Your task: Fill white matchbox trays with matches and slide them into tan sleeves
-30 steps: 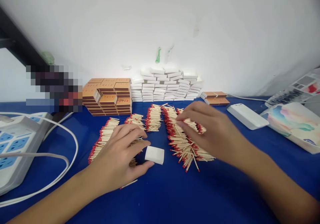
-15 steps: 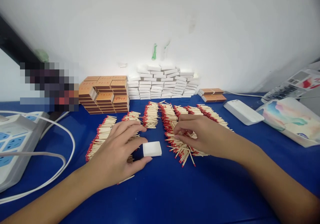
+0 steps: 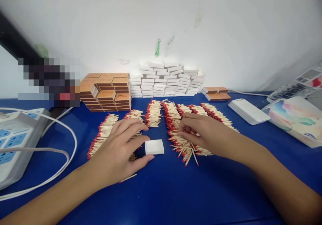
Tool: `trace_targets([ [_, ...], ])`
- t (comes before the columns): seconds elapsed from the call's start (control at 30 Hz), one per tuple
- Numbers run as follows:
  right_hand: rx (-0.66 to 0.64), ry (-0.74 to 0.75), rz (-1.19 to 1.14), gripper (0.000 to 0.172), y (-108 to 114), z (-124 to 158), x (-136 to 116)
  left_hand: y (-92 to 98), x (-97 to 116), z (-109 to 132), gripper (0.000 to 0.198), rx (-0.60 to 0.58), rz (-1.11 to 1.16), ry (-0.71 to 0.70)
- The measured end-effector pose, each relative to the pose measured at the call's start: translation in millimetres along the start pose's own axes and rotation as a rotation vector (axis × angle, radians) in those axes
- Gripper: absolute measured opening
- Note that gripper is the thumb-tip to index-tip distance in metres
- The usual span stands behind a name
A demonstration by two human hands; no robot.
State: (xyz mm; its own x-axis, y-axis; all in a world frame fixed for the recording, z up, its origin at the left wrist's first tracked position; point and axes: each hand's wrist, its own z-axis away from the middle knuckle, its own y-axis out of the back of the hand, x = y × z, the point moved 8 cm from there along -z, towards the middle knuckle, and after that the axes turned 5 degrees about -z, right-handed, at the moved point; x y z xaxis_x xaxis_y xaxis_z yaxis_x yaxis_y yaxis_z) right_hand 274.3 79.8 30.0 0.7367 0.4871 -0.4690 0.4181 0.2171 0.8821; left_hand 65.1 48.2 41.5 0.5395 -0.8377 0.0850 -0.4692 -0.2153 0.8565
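A small white matchbox tray lies flat on the blue table. My left hand has its thumb and index finger at the near and far sides of the tray's left end, lightly gripping it. To the right, my right hand is over a long heap of red-headed matches, its fingers curled into a pinch. Some match heads show between those fingers, though how many is hidden. Another row of matches runs partly beneath my left hand, and a single match lies near its wrist.
Orange matchboxes stand stacked at the back left, beside piled white trays along the wall. A few more orange boxes, a white device and a tissue pack are right. A power strip with white cables sits left.
The view has shifted slightly. My right hand's fingers remain pinched at the match heap, and my left hand stays at the tray with little visible change.
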Motion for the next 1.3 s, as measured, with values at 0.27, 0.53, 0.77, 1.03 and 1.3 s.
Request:
trace_targets([
  [0.27,-0.014,-0.029,0.033,0.02,-3.6,0.5,1.8,-2.6,-1.0,1.1,0.022,-0.027,0.014,0.012],
  [0.53,0.013,-0.014,0.013,0.012,-1.3,-0.2,2.2,-2.4,-1.1,2.4,0.025,-0.024,0.006,-0.005],
  [0.77,0.01,-0.016,-0.023,0.013,0.5,0.5,2.4,-0.7,-1.4,0.4,0.022,-0.005,-0.001,0.001],
  [1.03,0.005,0.048,-0.06,0.02,-2.9,3.2,-8.7,-1.8,-1.0,0.5,0.022,-0.025,0.003,0.007],
  [1.3,-0.041,0.021,-0.032,0.021,-6.8,5.7,-6.2,-2.6,-1.6,0.2,0.022,-0.03,-0.007,0.008],
])
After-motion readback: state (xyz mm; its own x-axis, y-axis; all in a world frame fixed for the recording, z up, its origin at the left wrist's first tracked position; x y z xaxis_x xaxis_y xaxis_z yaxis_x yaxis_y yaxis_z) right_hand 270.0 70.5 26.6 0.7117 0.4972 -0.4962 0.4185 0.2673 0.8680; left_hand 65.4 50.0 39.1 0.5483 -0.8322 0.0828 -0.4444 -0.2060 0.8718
